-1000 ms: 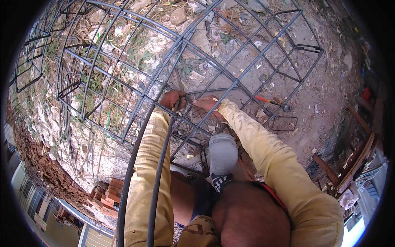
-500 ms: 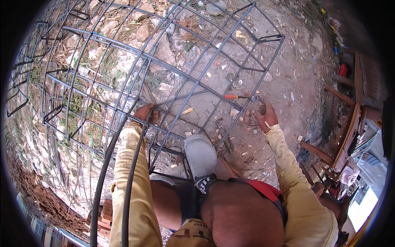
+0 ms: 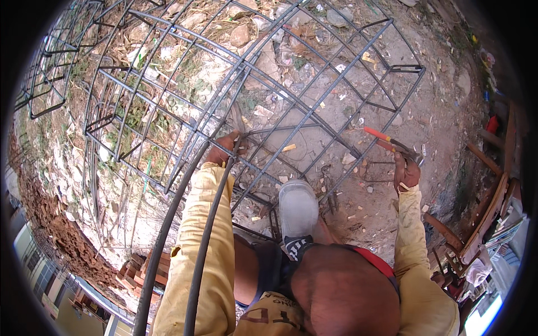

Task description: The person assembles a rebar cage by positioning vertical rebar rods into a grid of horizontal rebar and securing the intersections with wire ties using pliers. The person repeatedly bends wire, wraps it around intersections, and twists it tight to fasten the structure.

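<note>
My left hand [image 3: 227, 148] is closed around dark steel rebar at the near edge of a rebar cage [image 3: 269, 78]. Two rebar ends [image 3: 185, 210] run from there back past my left forearm. Off to the right, my right hand [image 3: 407, 171] grips a pair of pliers [image 3: 386, 140] by the metal head end, so the orange-red handles point left and away from me. The pliers are above the ground, just beyond the cage's right end. My grey shoe [image 3: 298, 207] is at the near side of the cage.
Bricks [image 3: 147, 274] are stacked at lower left. More bent rebar frames [image 3: 53, 73] stand at far left. Stones and scraps litter the dirt ground [image 3: 437, 123]. Wooden planks and frames [image 3: 487, 213] line the right side.
My right hand has taken hold of the pliers, which lay near the cage's right end, and lifted them to the right. The left hand keeps its grip; the whole view has shifted.
</note>
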### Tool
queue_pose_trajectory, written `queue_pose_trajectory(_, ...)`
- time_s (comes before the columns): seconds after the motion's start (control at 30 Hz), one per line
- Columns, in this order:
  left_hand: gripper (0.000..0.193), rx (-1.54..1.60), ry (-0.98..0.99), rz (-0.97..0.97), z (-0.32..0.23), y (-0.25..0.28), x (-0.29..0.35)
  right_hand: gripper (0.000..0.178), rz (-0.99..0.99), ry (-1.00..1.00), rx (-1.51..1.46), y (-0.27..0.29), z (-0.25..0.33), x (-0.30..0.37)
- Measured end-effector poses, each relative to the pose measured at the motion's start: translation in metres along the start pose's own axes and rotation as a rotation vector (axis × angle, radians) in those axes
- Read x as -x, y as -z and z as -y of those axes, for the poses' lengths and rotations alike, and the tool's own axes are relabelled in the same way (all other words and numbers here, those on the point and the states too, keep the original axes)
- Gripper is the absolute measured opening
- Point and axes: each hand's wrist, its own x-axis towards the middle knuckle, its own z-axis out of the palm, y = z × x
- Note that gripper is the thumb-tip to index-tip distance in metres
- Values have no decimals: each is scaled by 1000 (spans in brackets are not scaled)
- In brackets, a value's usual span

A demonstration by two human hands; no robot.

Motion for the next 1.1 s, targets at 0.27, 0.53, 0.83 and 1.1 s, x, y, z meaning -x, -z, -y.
queue_pose_trajectory(0.27, 41, -319, -648, 99, 13, 1, 15, 24, -74, -48, -1116, 66, 128, -39)
queue_pose_trajectory(0.53, 35, 57, -433, 175, 35, 35, -16, 27, 969, -548, -792, 3, 135, -22)
queue_pose_trajectory(0.83, 41, -616, -478, 104, 11, 38, -52, 47, 1218, -482, -626, -145, 146, -41)
queue_pose_trajectory(1.1, 44, -872, -505, 308, -28, 3, -35, 77, 996, -211, -370, -219, 117, -40)
